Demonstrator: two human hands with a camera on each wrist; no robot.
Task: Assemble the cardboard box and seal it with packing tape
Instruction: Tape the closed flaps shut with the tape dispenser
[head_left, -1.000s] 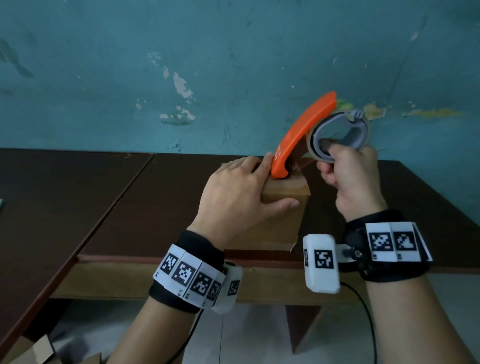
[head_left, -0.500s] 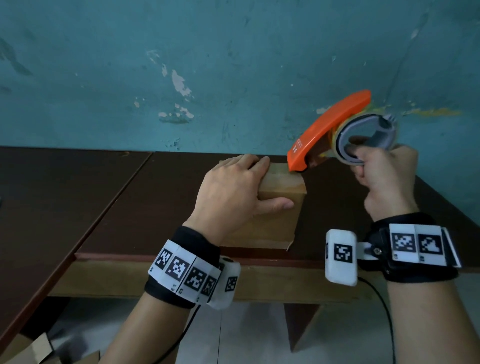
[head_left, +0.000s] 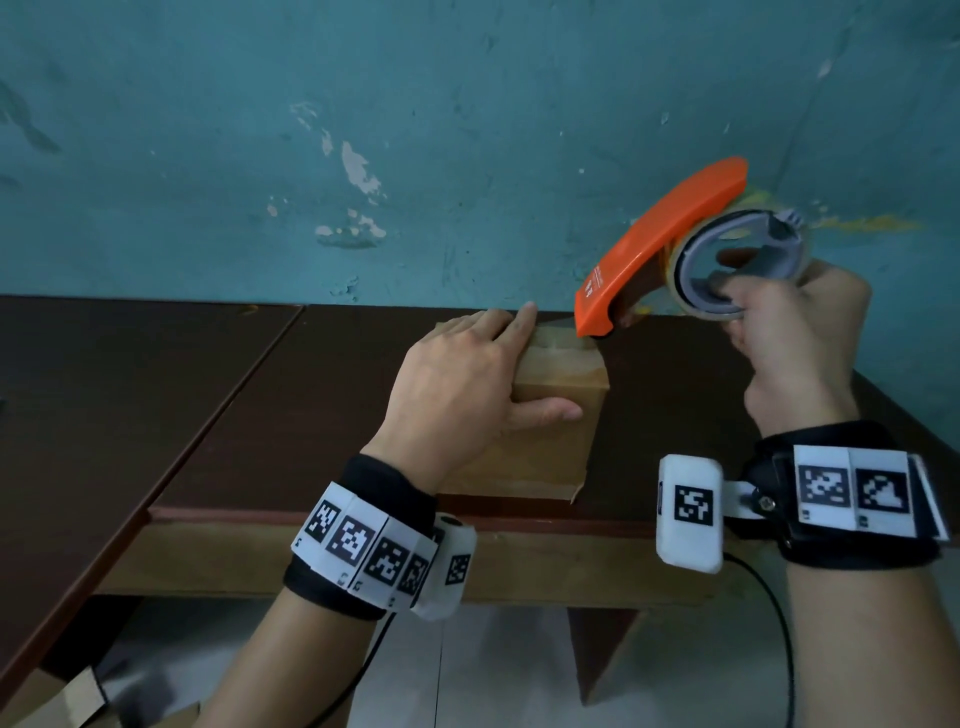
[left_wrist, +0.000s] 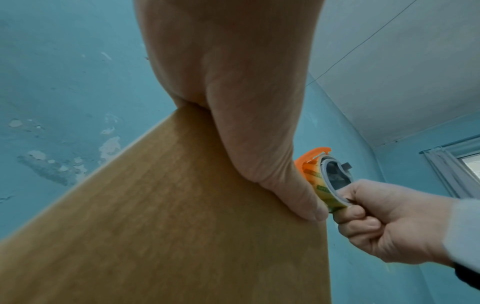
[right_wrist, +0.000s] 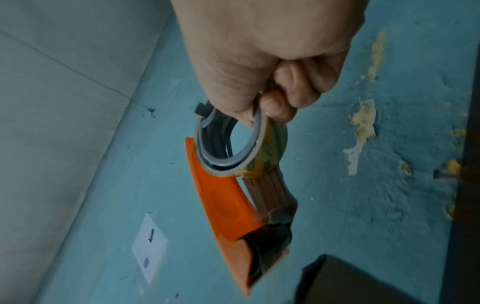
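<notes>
A small brown cardboard box (head_left: 550, 441) stands near the front edge of the dark table. My left hand (head_left: 498, 374) presses on it, fingers straight across the top and thumb flat on the near face (left_wrist: 285, 185). Glossy clear tape covers the box top (head_left: 566, 358). My right hand (head_left: 779, 338) grips the roll end of an orange tape dispenser (head_left: 665, 244), held in the air just past the box's far right corner. Its mouth (right_wrist: 259, 257) points down at the box corner (right_wrist: 350, 283). The tape roll (right_wrist: 262, 150) sits under my curled fingers.
The dark brown table (head_left: 260, 415) runs left and meets a teal wall (head_left: 467, 130) behind the box. Its front edge (head_left: 311, 514) lies just below my wrists. Cardboard scraps (head_left: 78, 696) lie on the floor at lower left.
My right hand has carried the dispenser from the box top up and to the right, past the far corner. My left hand has stayed on the box, index finger now stretched toward the far edge.
</notes>
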